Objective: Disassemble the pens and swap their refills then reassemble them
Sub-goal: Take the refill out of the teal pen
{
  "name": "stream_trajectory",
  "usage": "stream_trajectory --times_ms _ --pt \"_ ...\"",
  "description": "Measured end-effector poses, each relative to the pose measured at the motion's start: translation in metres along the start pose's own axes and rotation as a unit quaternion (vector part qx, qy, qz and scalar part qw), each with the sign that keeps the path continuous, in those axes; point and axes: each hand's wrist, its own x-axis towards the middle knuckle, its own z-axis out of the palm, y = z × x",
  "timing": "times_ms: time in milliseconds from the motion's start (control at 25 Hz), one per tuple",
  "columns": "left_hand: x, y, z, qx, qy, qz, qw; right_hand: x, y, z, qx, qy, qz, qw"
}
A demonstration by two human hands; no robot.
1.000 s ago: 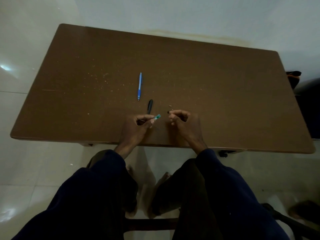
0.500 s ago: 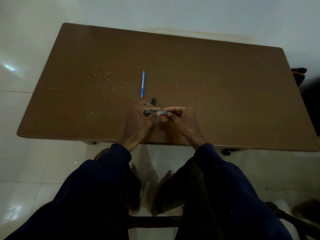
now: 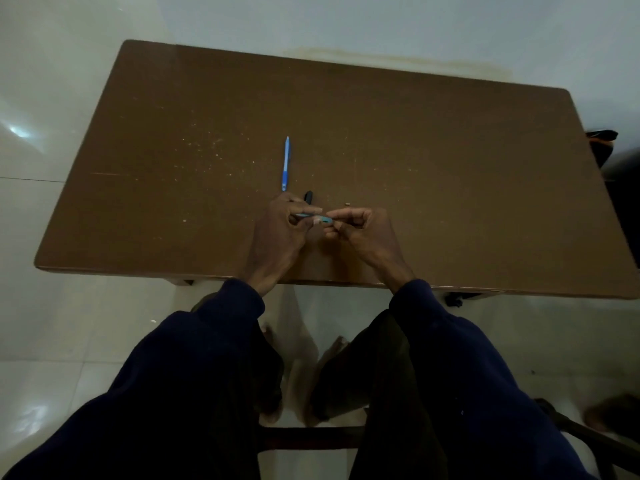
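Moved since earlier: a second ago the hands were apart, the left one alone holding the teal piece; half a second ago they had met over it, and they remain joined there, nearly unchanged.
Left hand: the left hand [image 3: 280,230] rests on the near middle of the table, fingers curled round the teal pen piece [image 3: 317,219], which lies roughly level and points right.
Right hand: the right hand [image 3: 363,230] has its fingers curled, thumb and forefinger pinching the right end of the teal pen piece. Whether a smaller part sits between those fingertips is too small to tell.
Task thing: the teal pen piece is off the tabletop, bridging the two hands, its left end hidden inside the left fist.
Just beyond the hands: a black pen part [image 3: 308,195] lies on the table just far of the left knuckles, its near end hidden by them. A small part [image 3: 347,204] lies alone just far of the right hand, not touching it.
Farther out: a blue pen [image 3: 285,164] lies whole on the table, pointing far, its near end close to the left hand.
Table: the brown table [image 3: 450,150] bears pale specks on its left half.
In the way: dark blue sleeves [image 3: 450,358] fill the near view and cover the lap.
Surroundings: a pale tiled floor [image 3: 52,323] lies all round; bare feet [image 3: 332,351] show under the near edge; a dark chair [image 3: 623,188] stands at the far right.
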Motion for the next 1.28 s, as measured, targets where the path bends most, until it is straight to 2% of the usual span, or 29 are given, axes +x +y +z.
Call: stream_trajectory --times_ms 400,760,1280 --pt "0.003 0.003 -0.002 0.003 -0.005 0.042 0.999 0.001 0.001 0.004 0.006 -0.013 0.003 1.0" --pt "0.0 0.004 -0.004 -0.026 0.02 -0.01 0.999 -0.005 -0.006 0.003 0.021 -0.006 0.017 1.0" --pt "0.002 0.005 -0.005 -0.04 0.016 -0.016 0.999 -0.006 -0.013 0.004 0.061 -0.005 0.021 0.998"
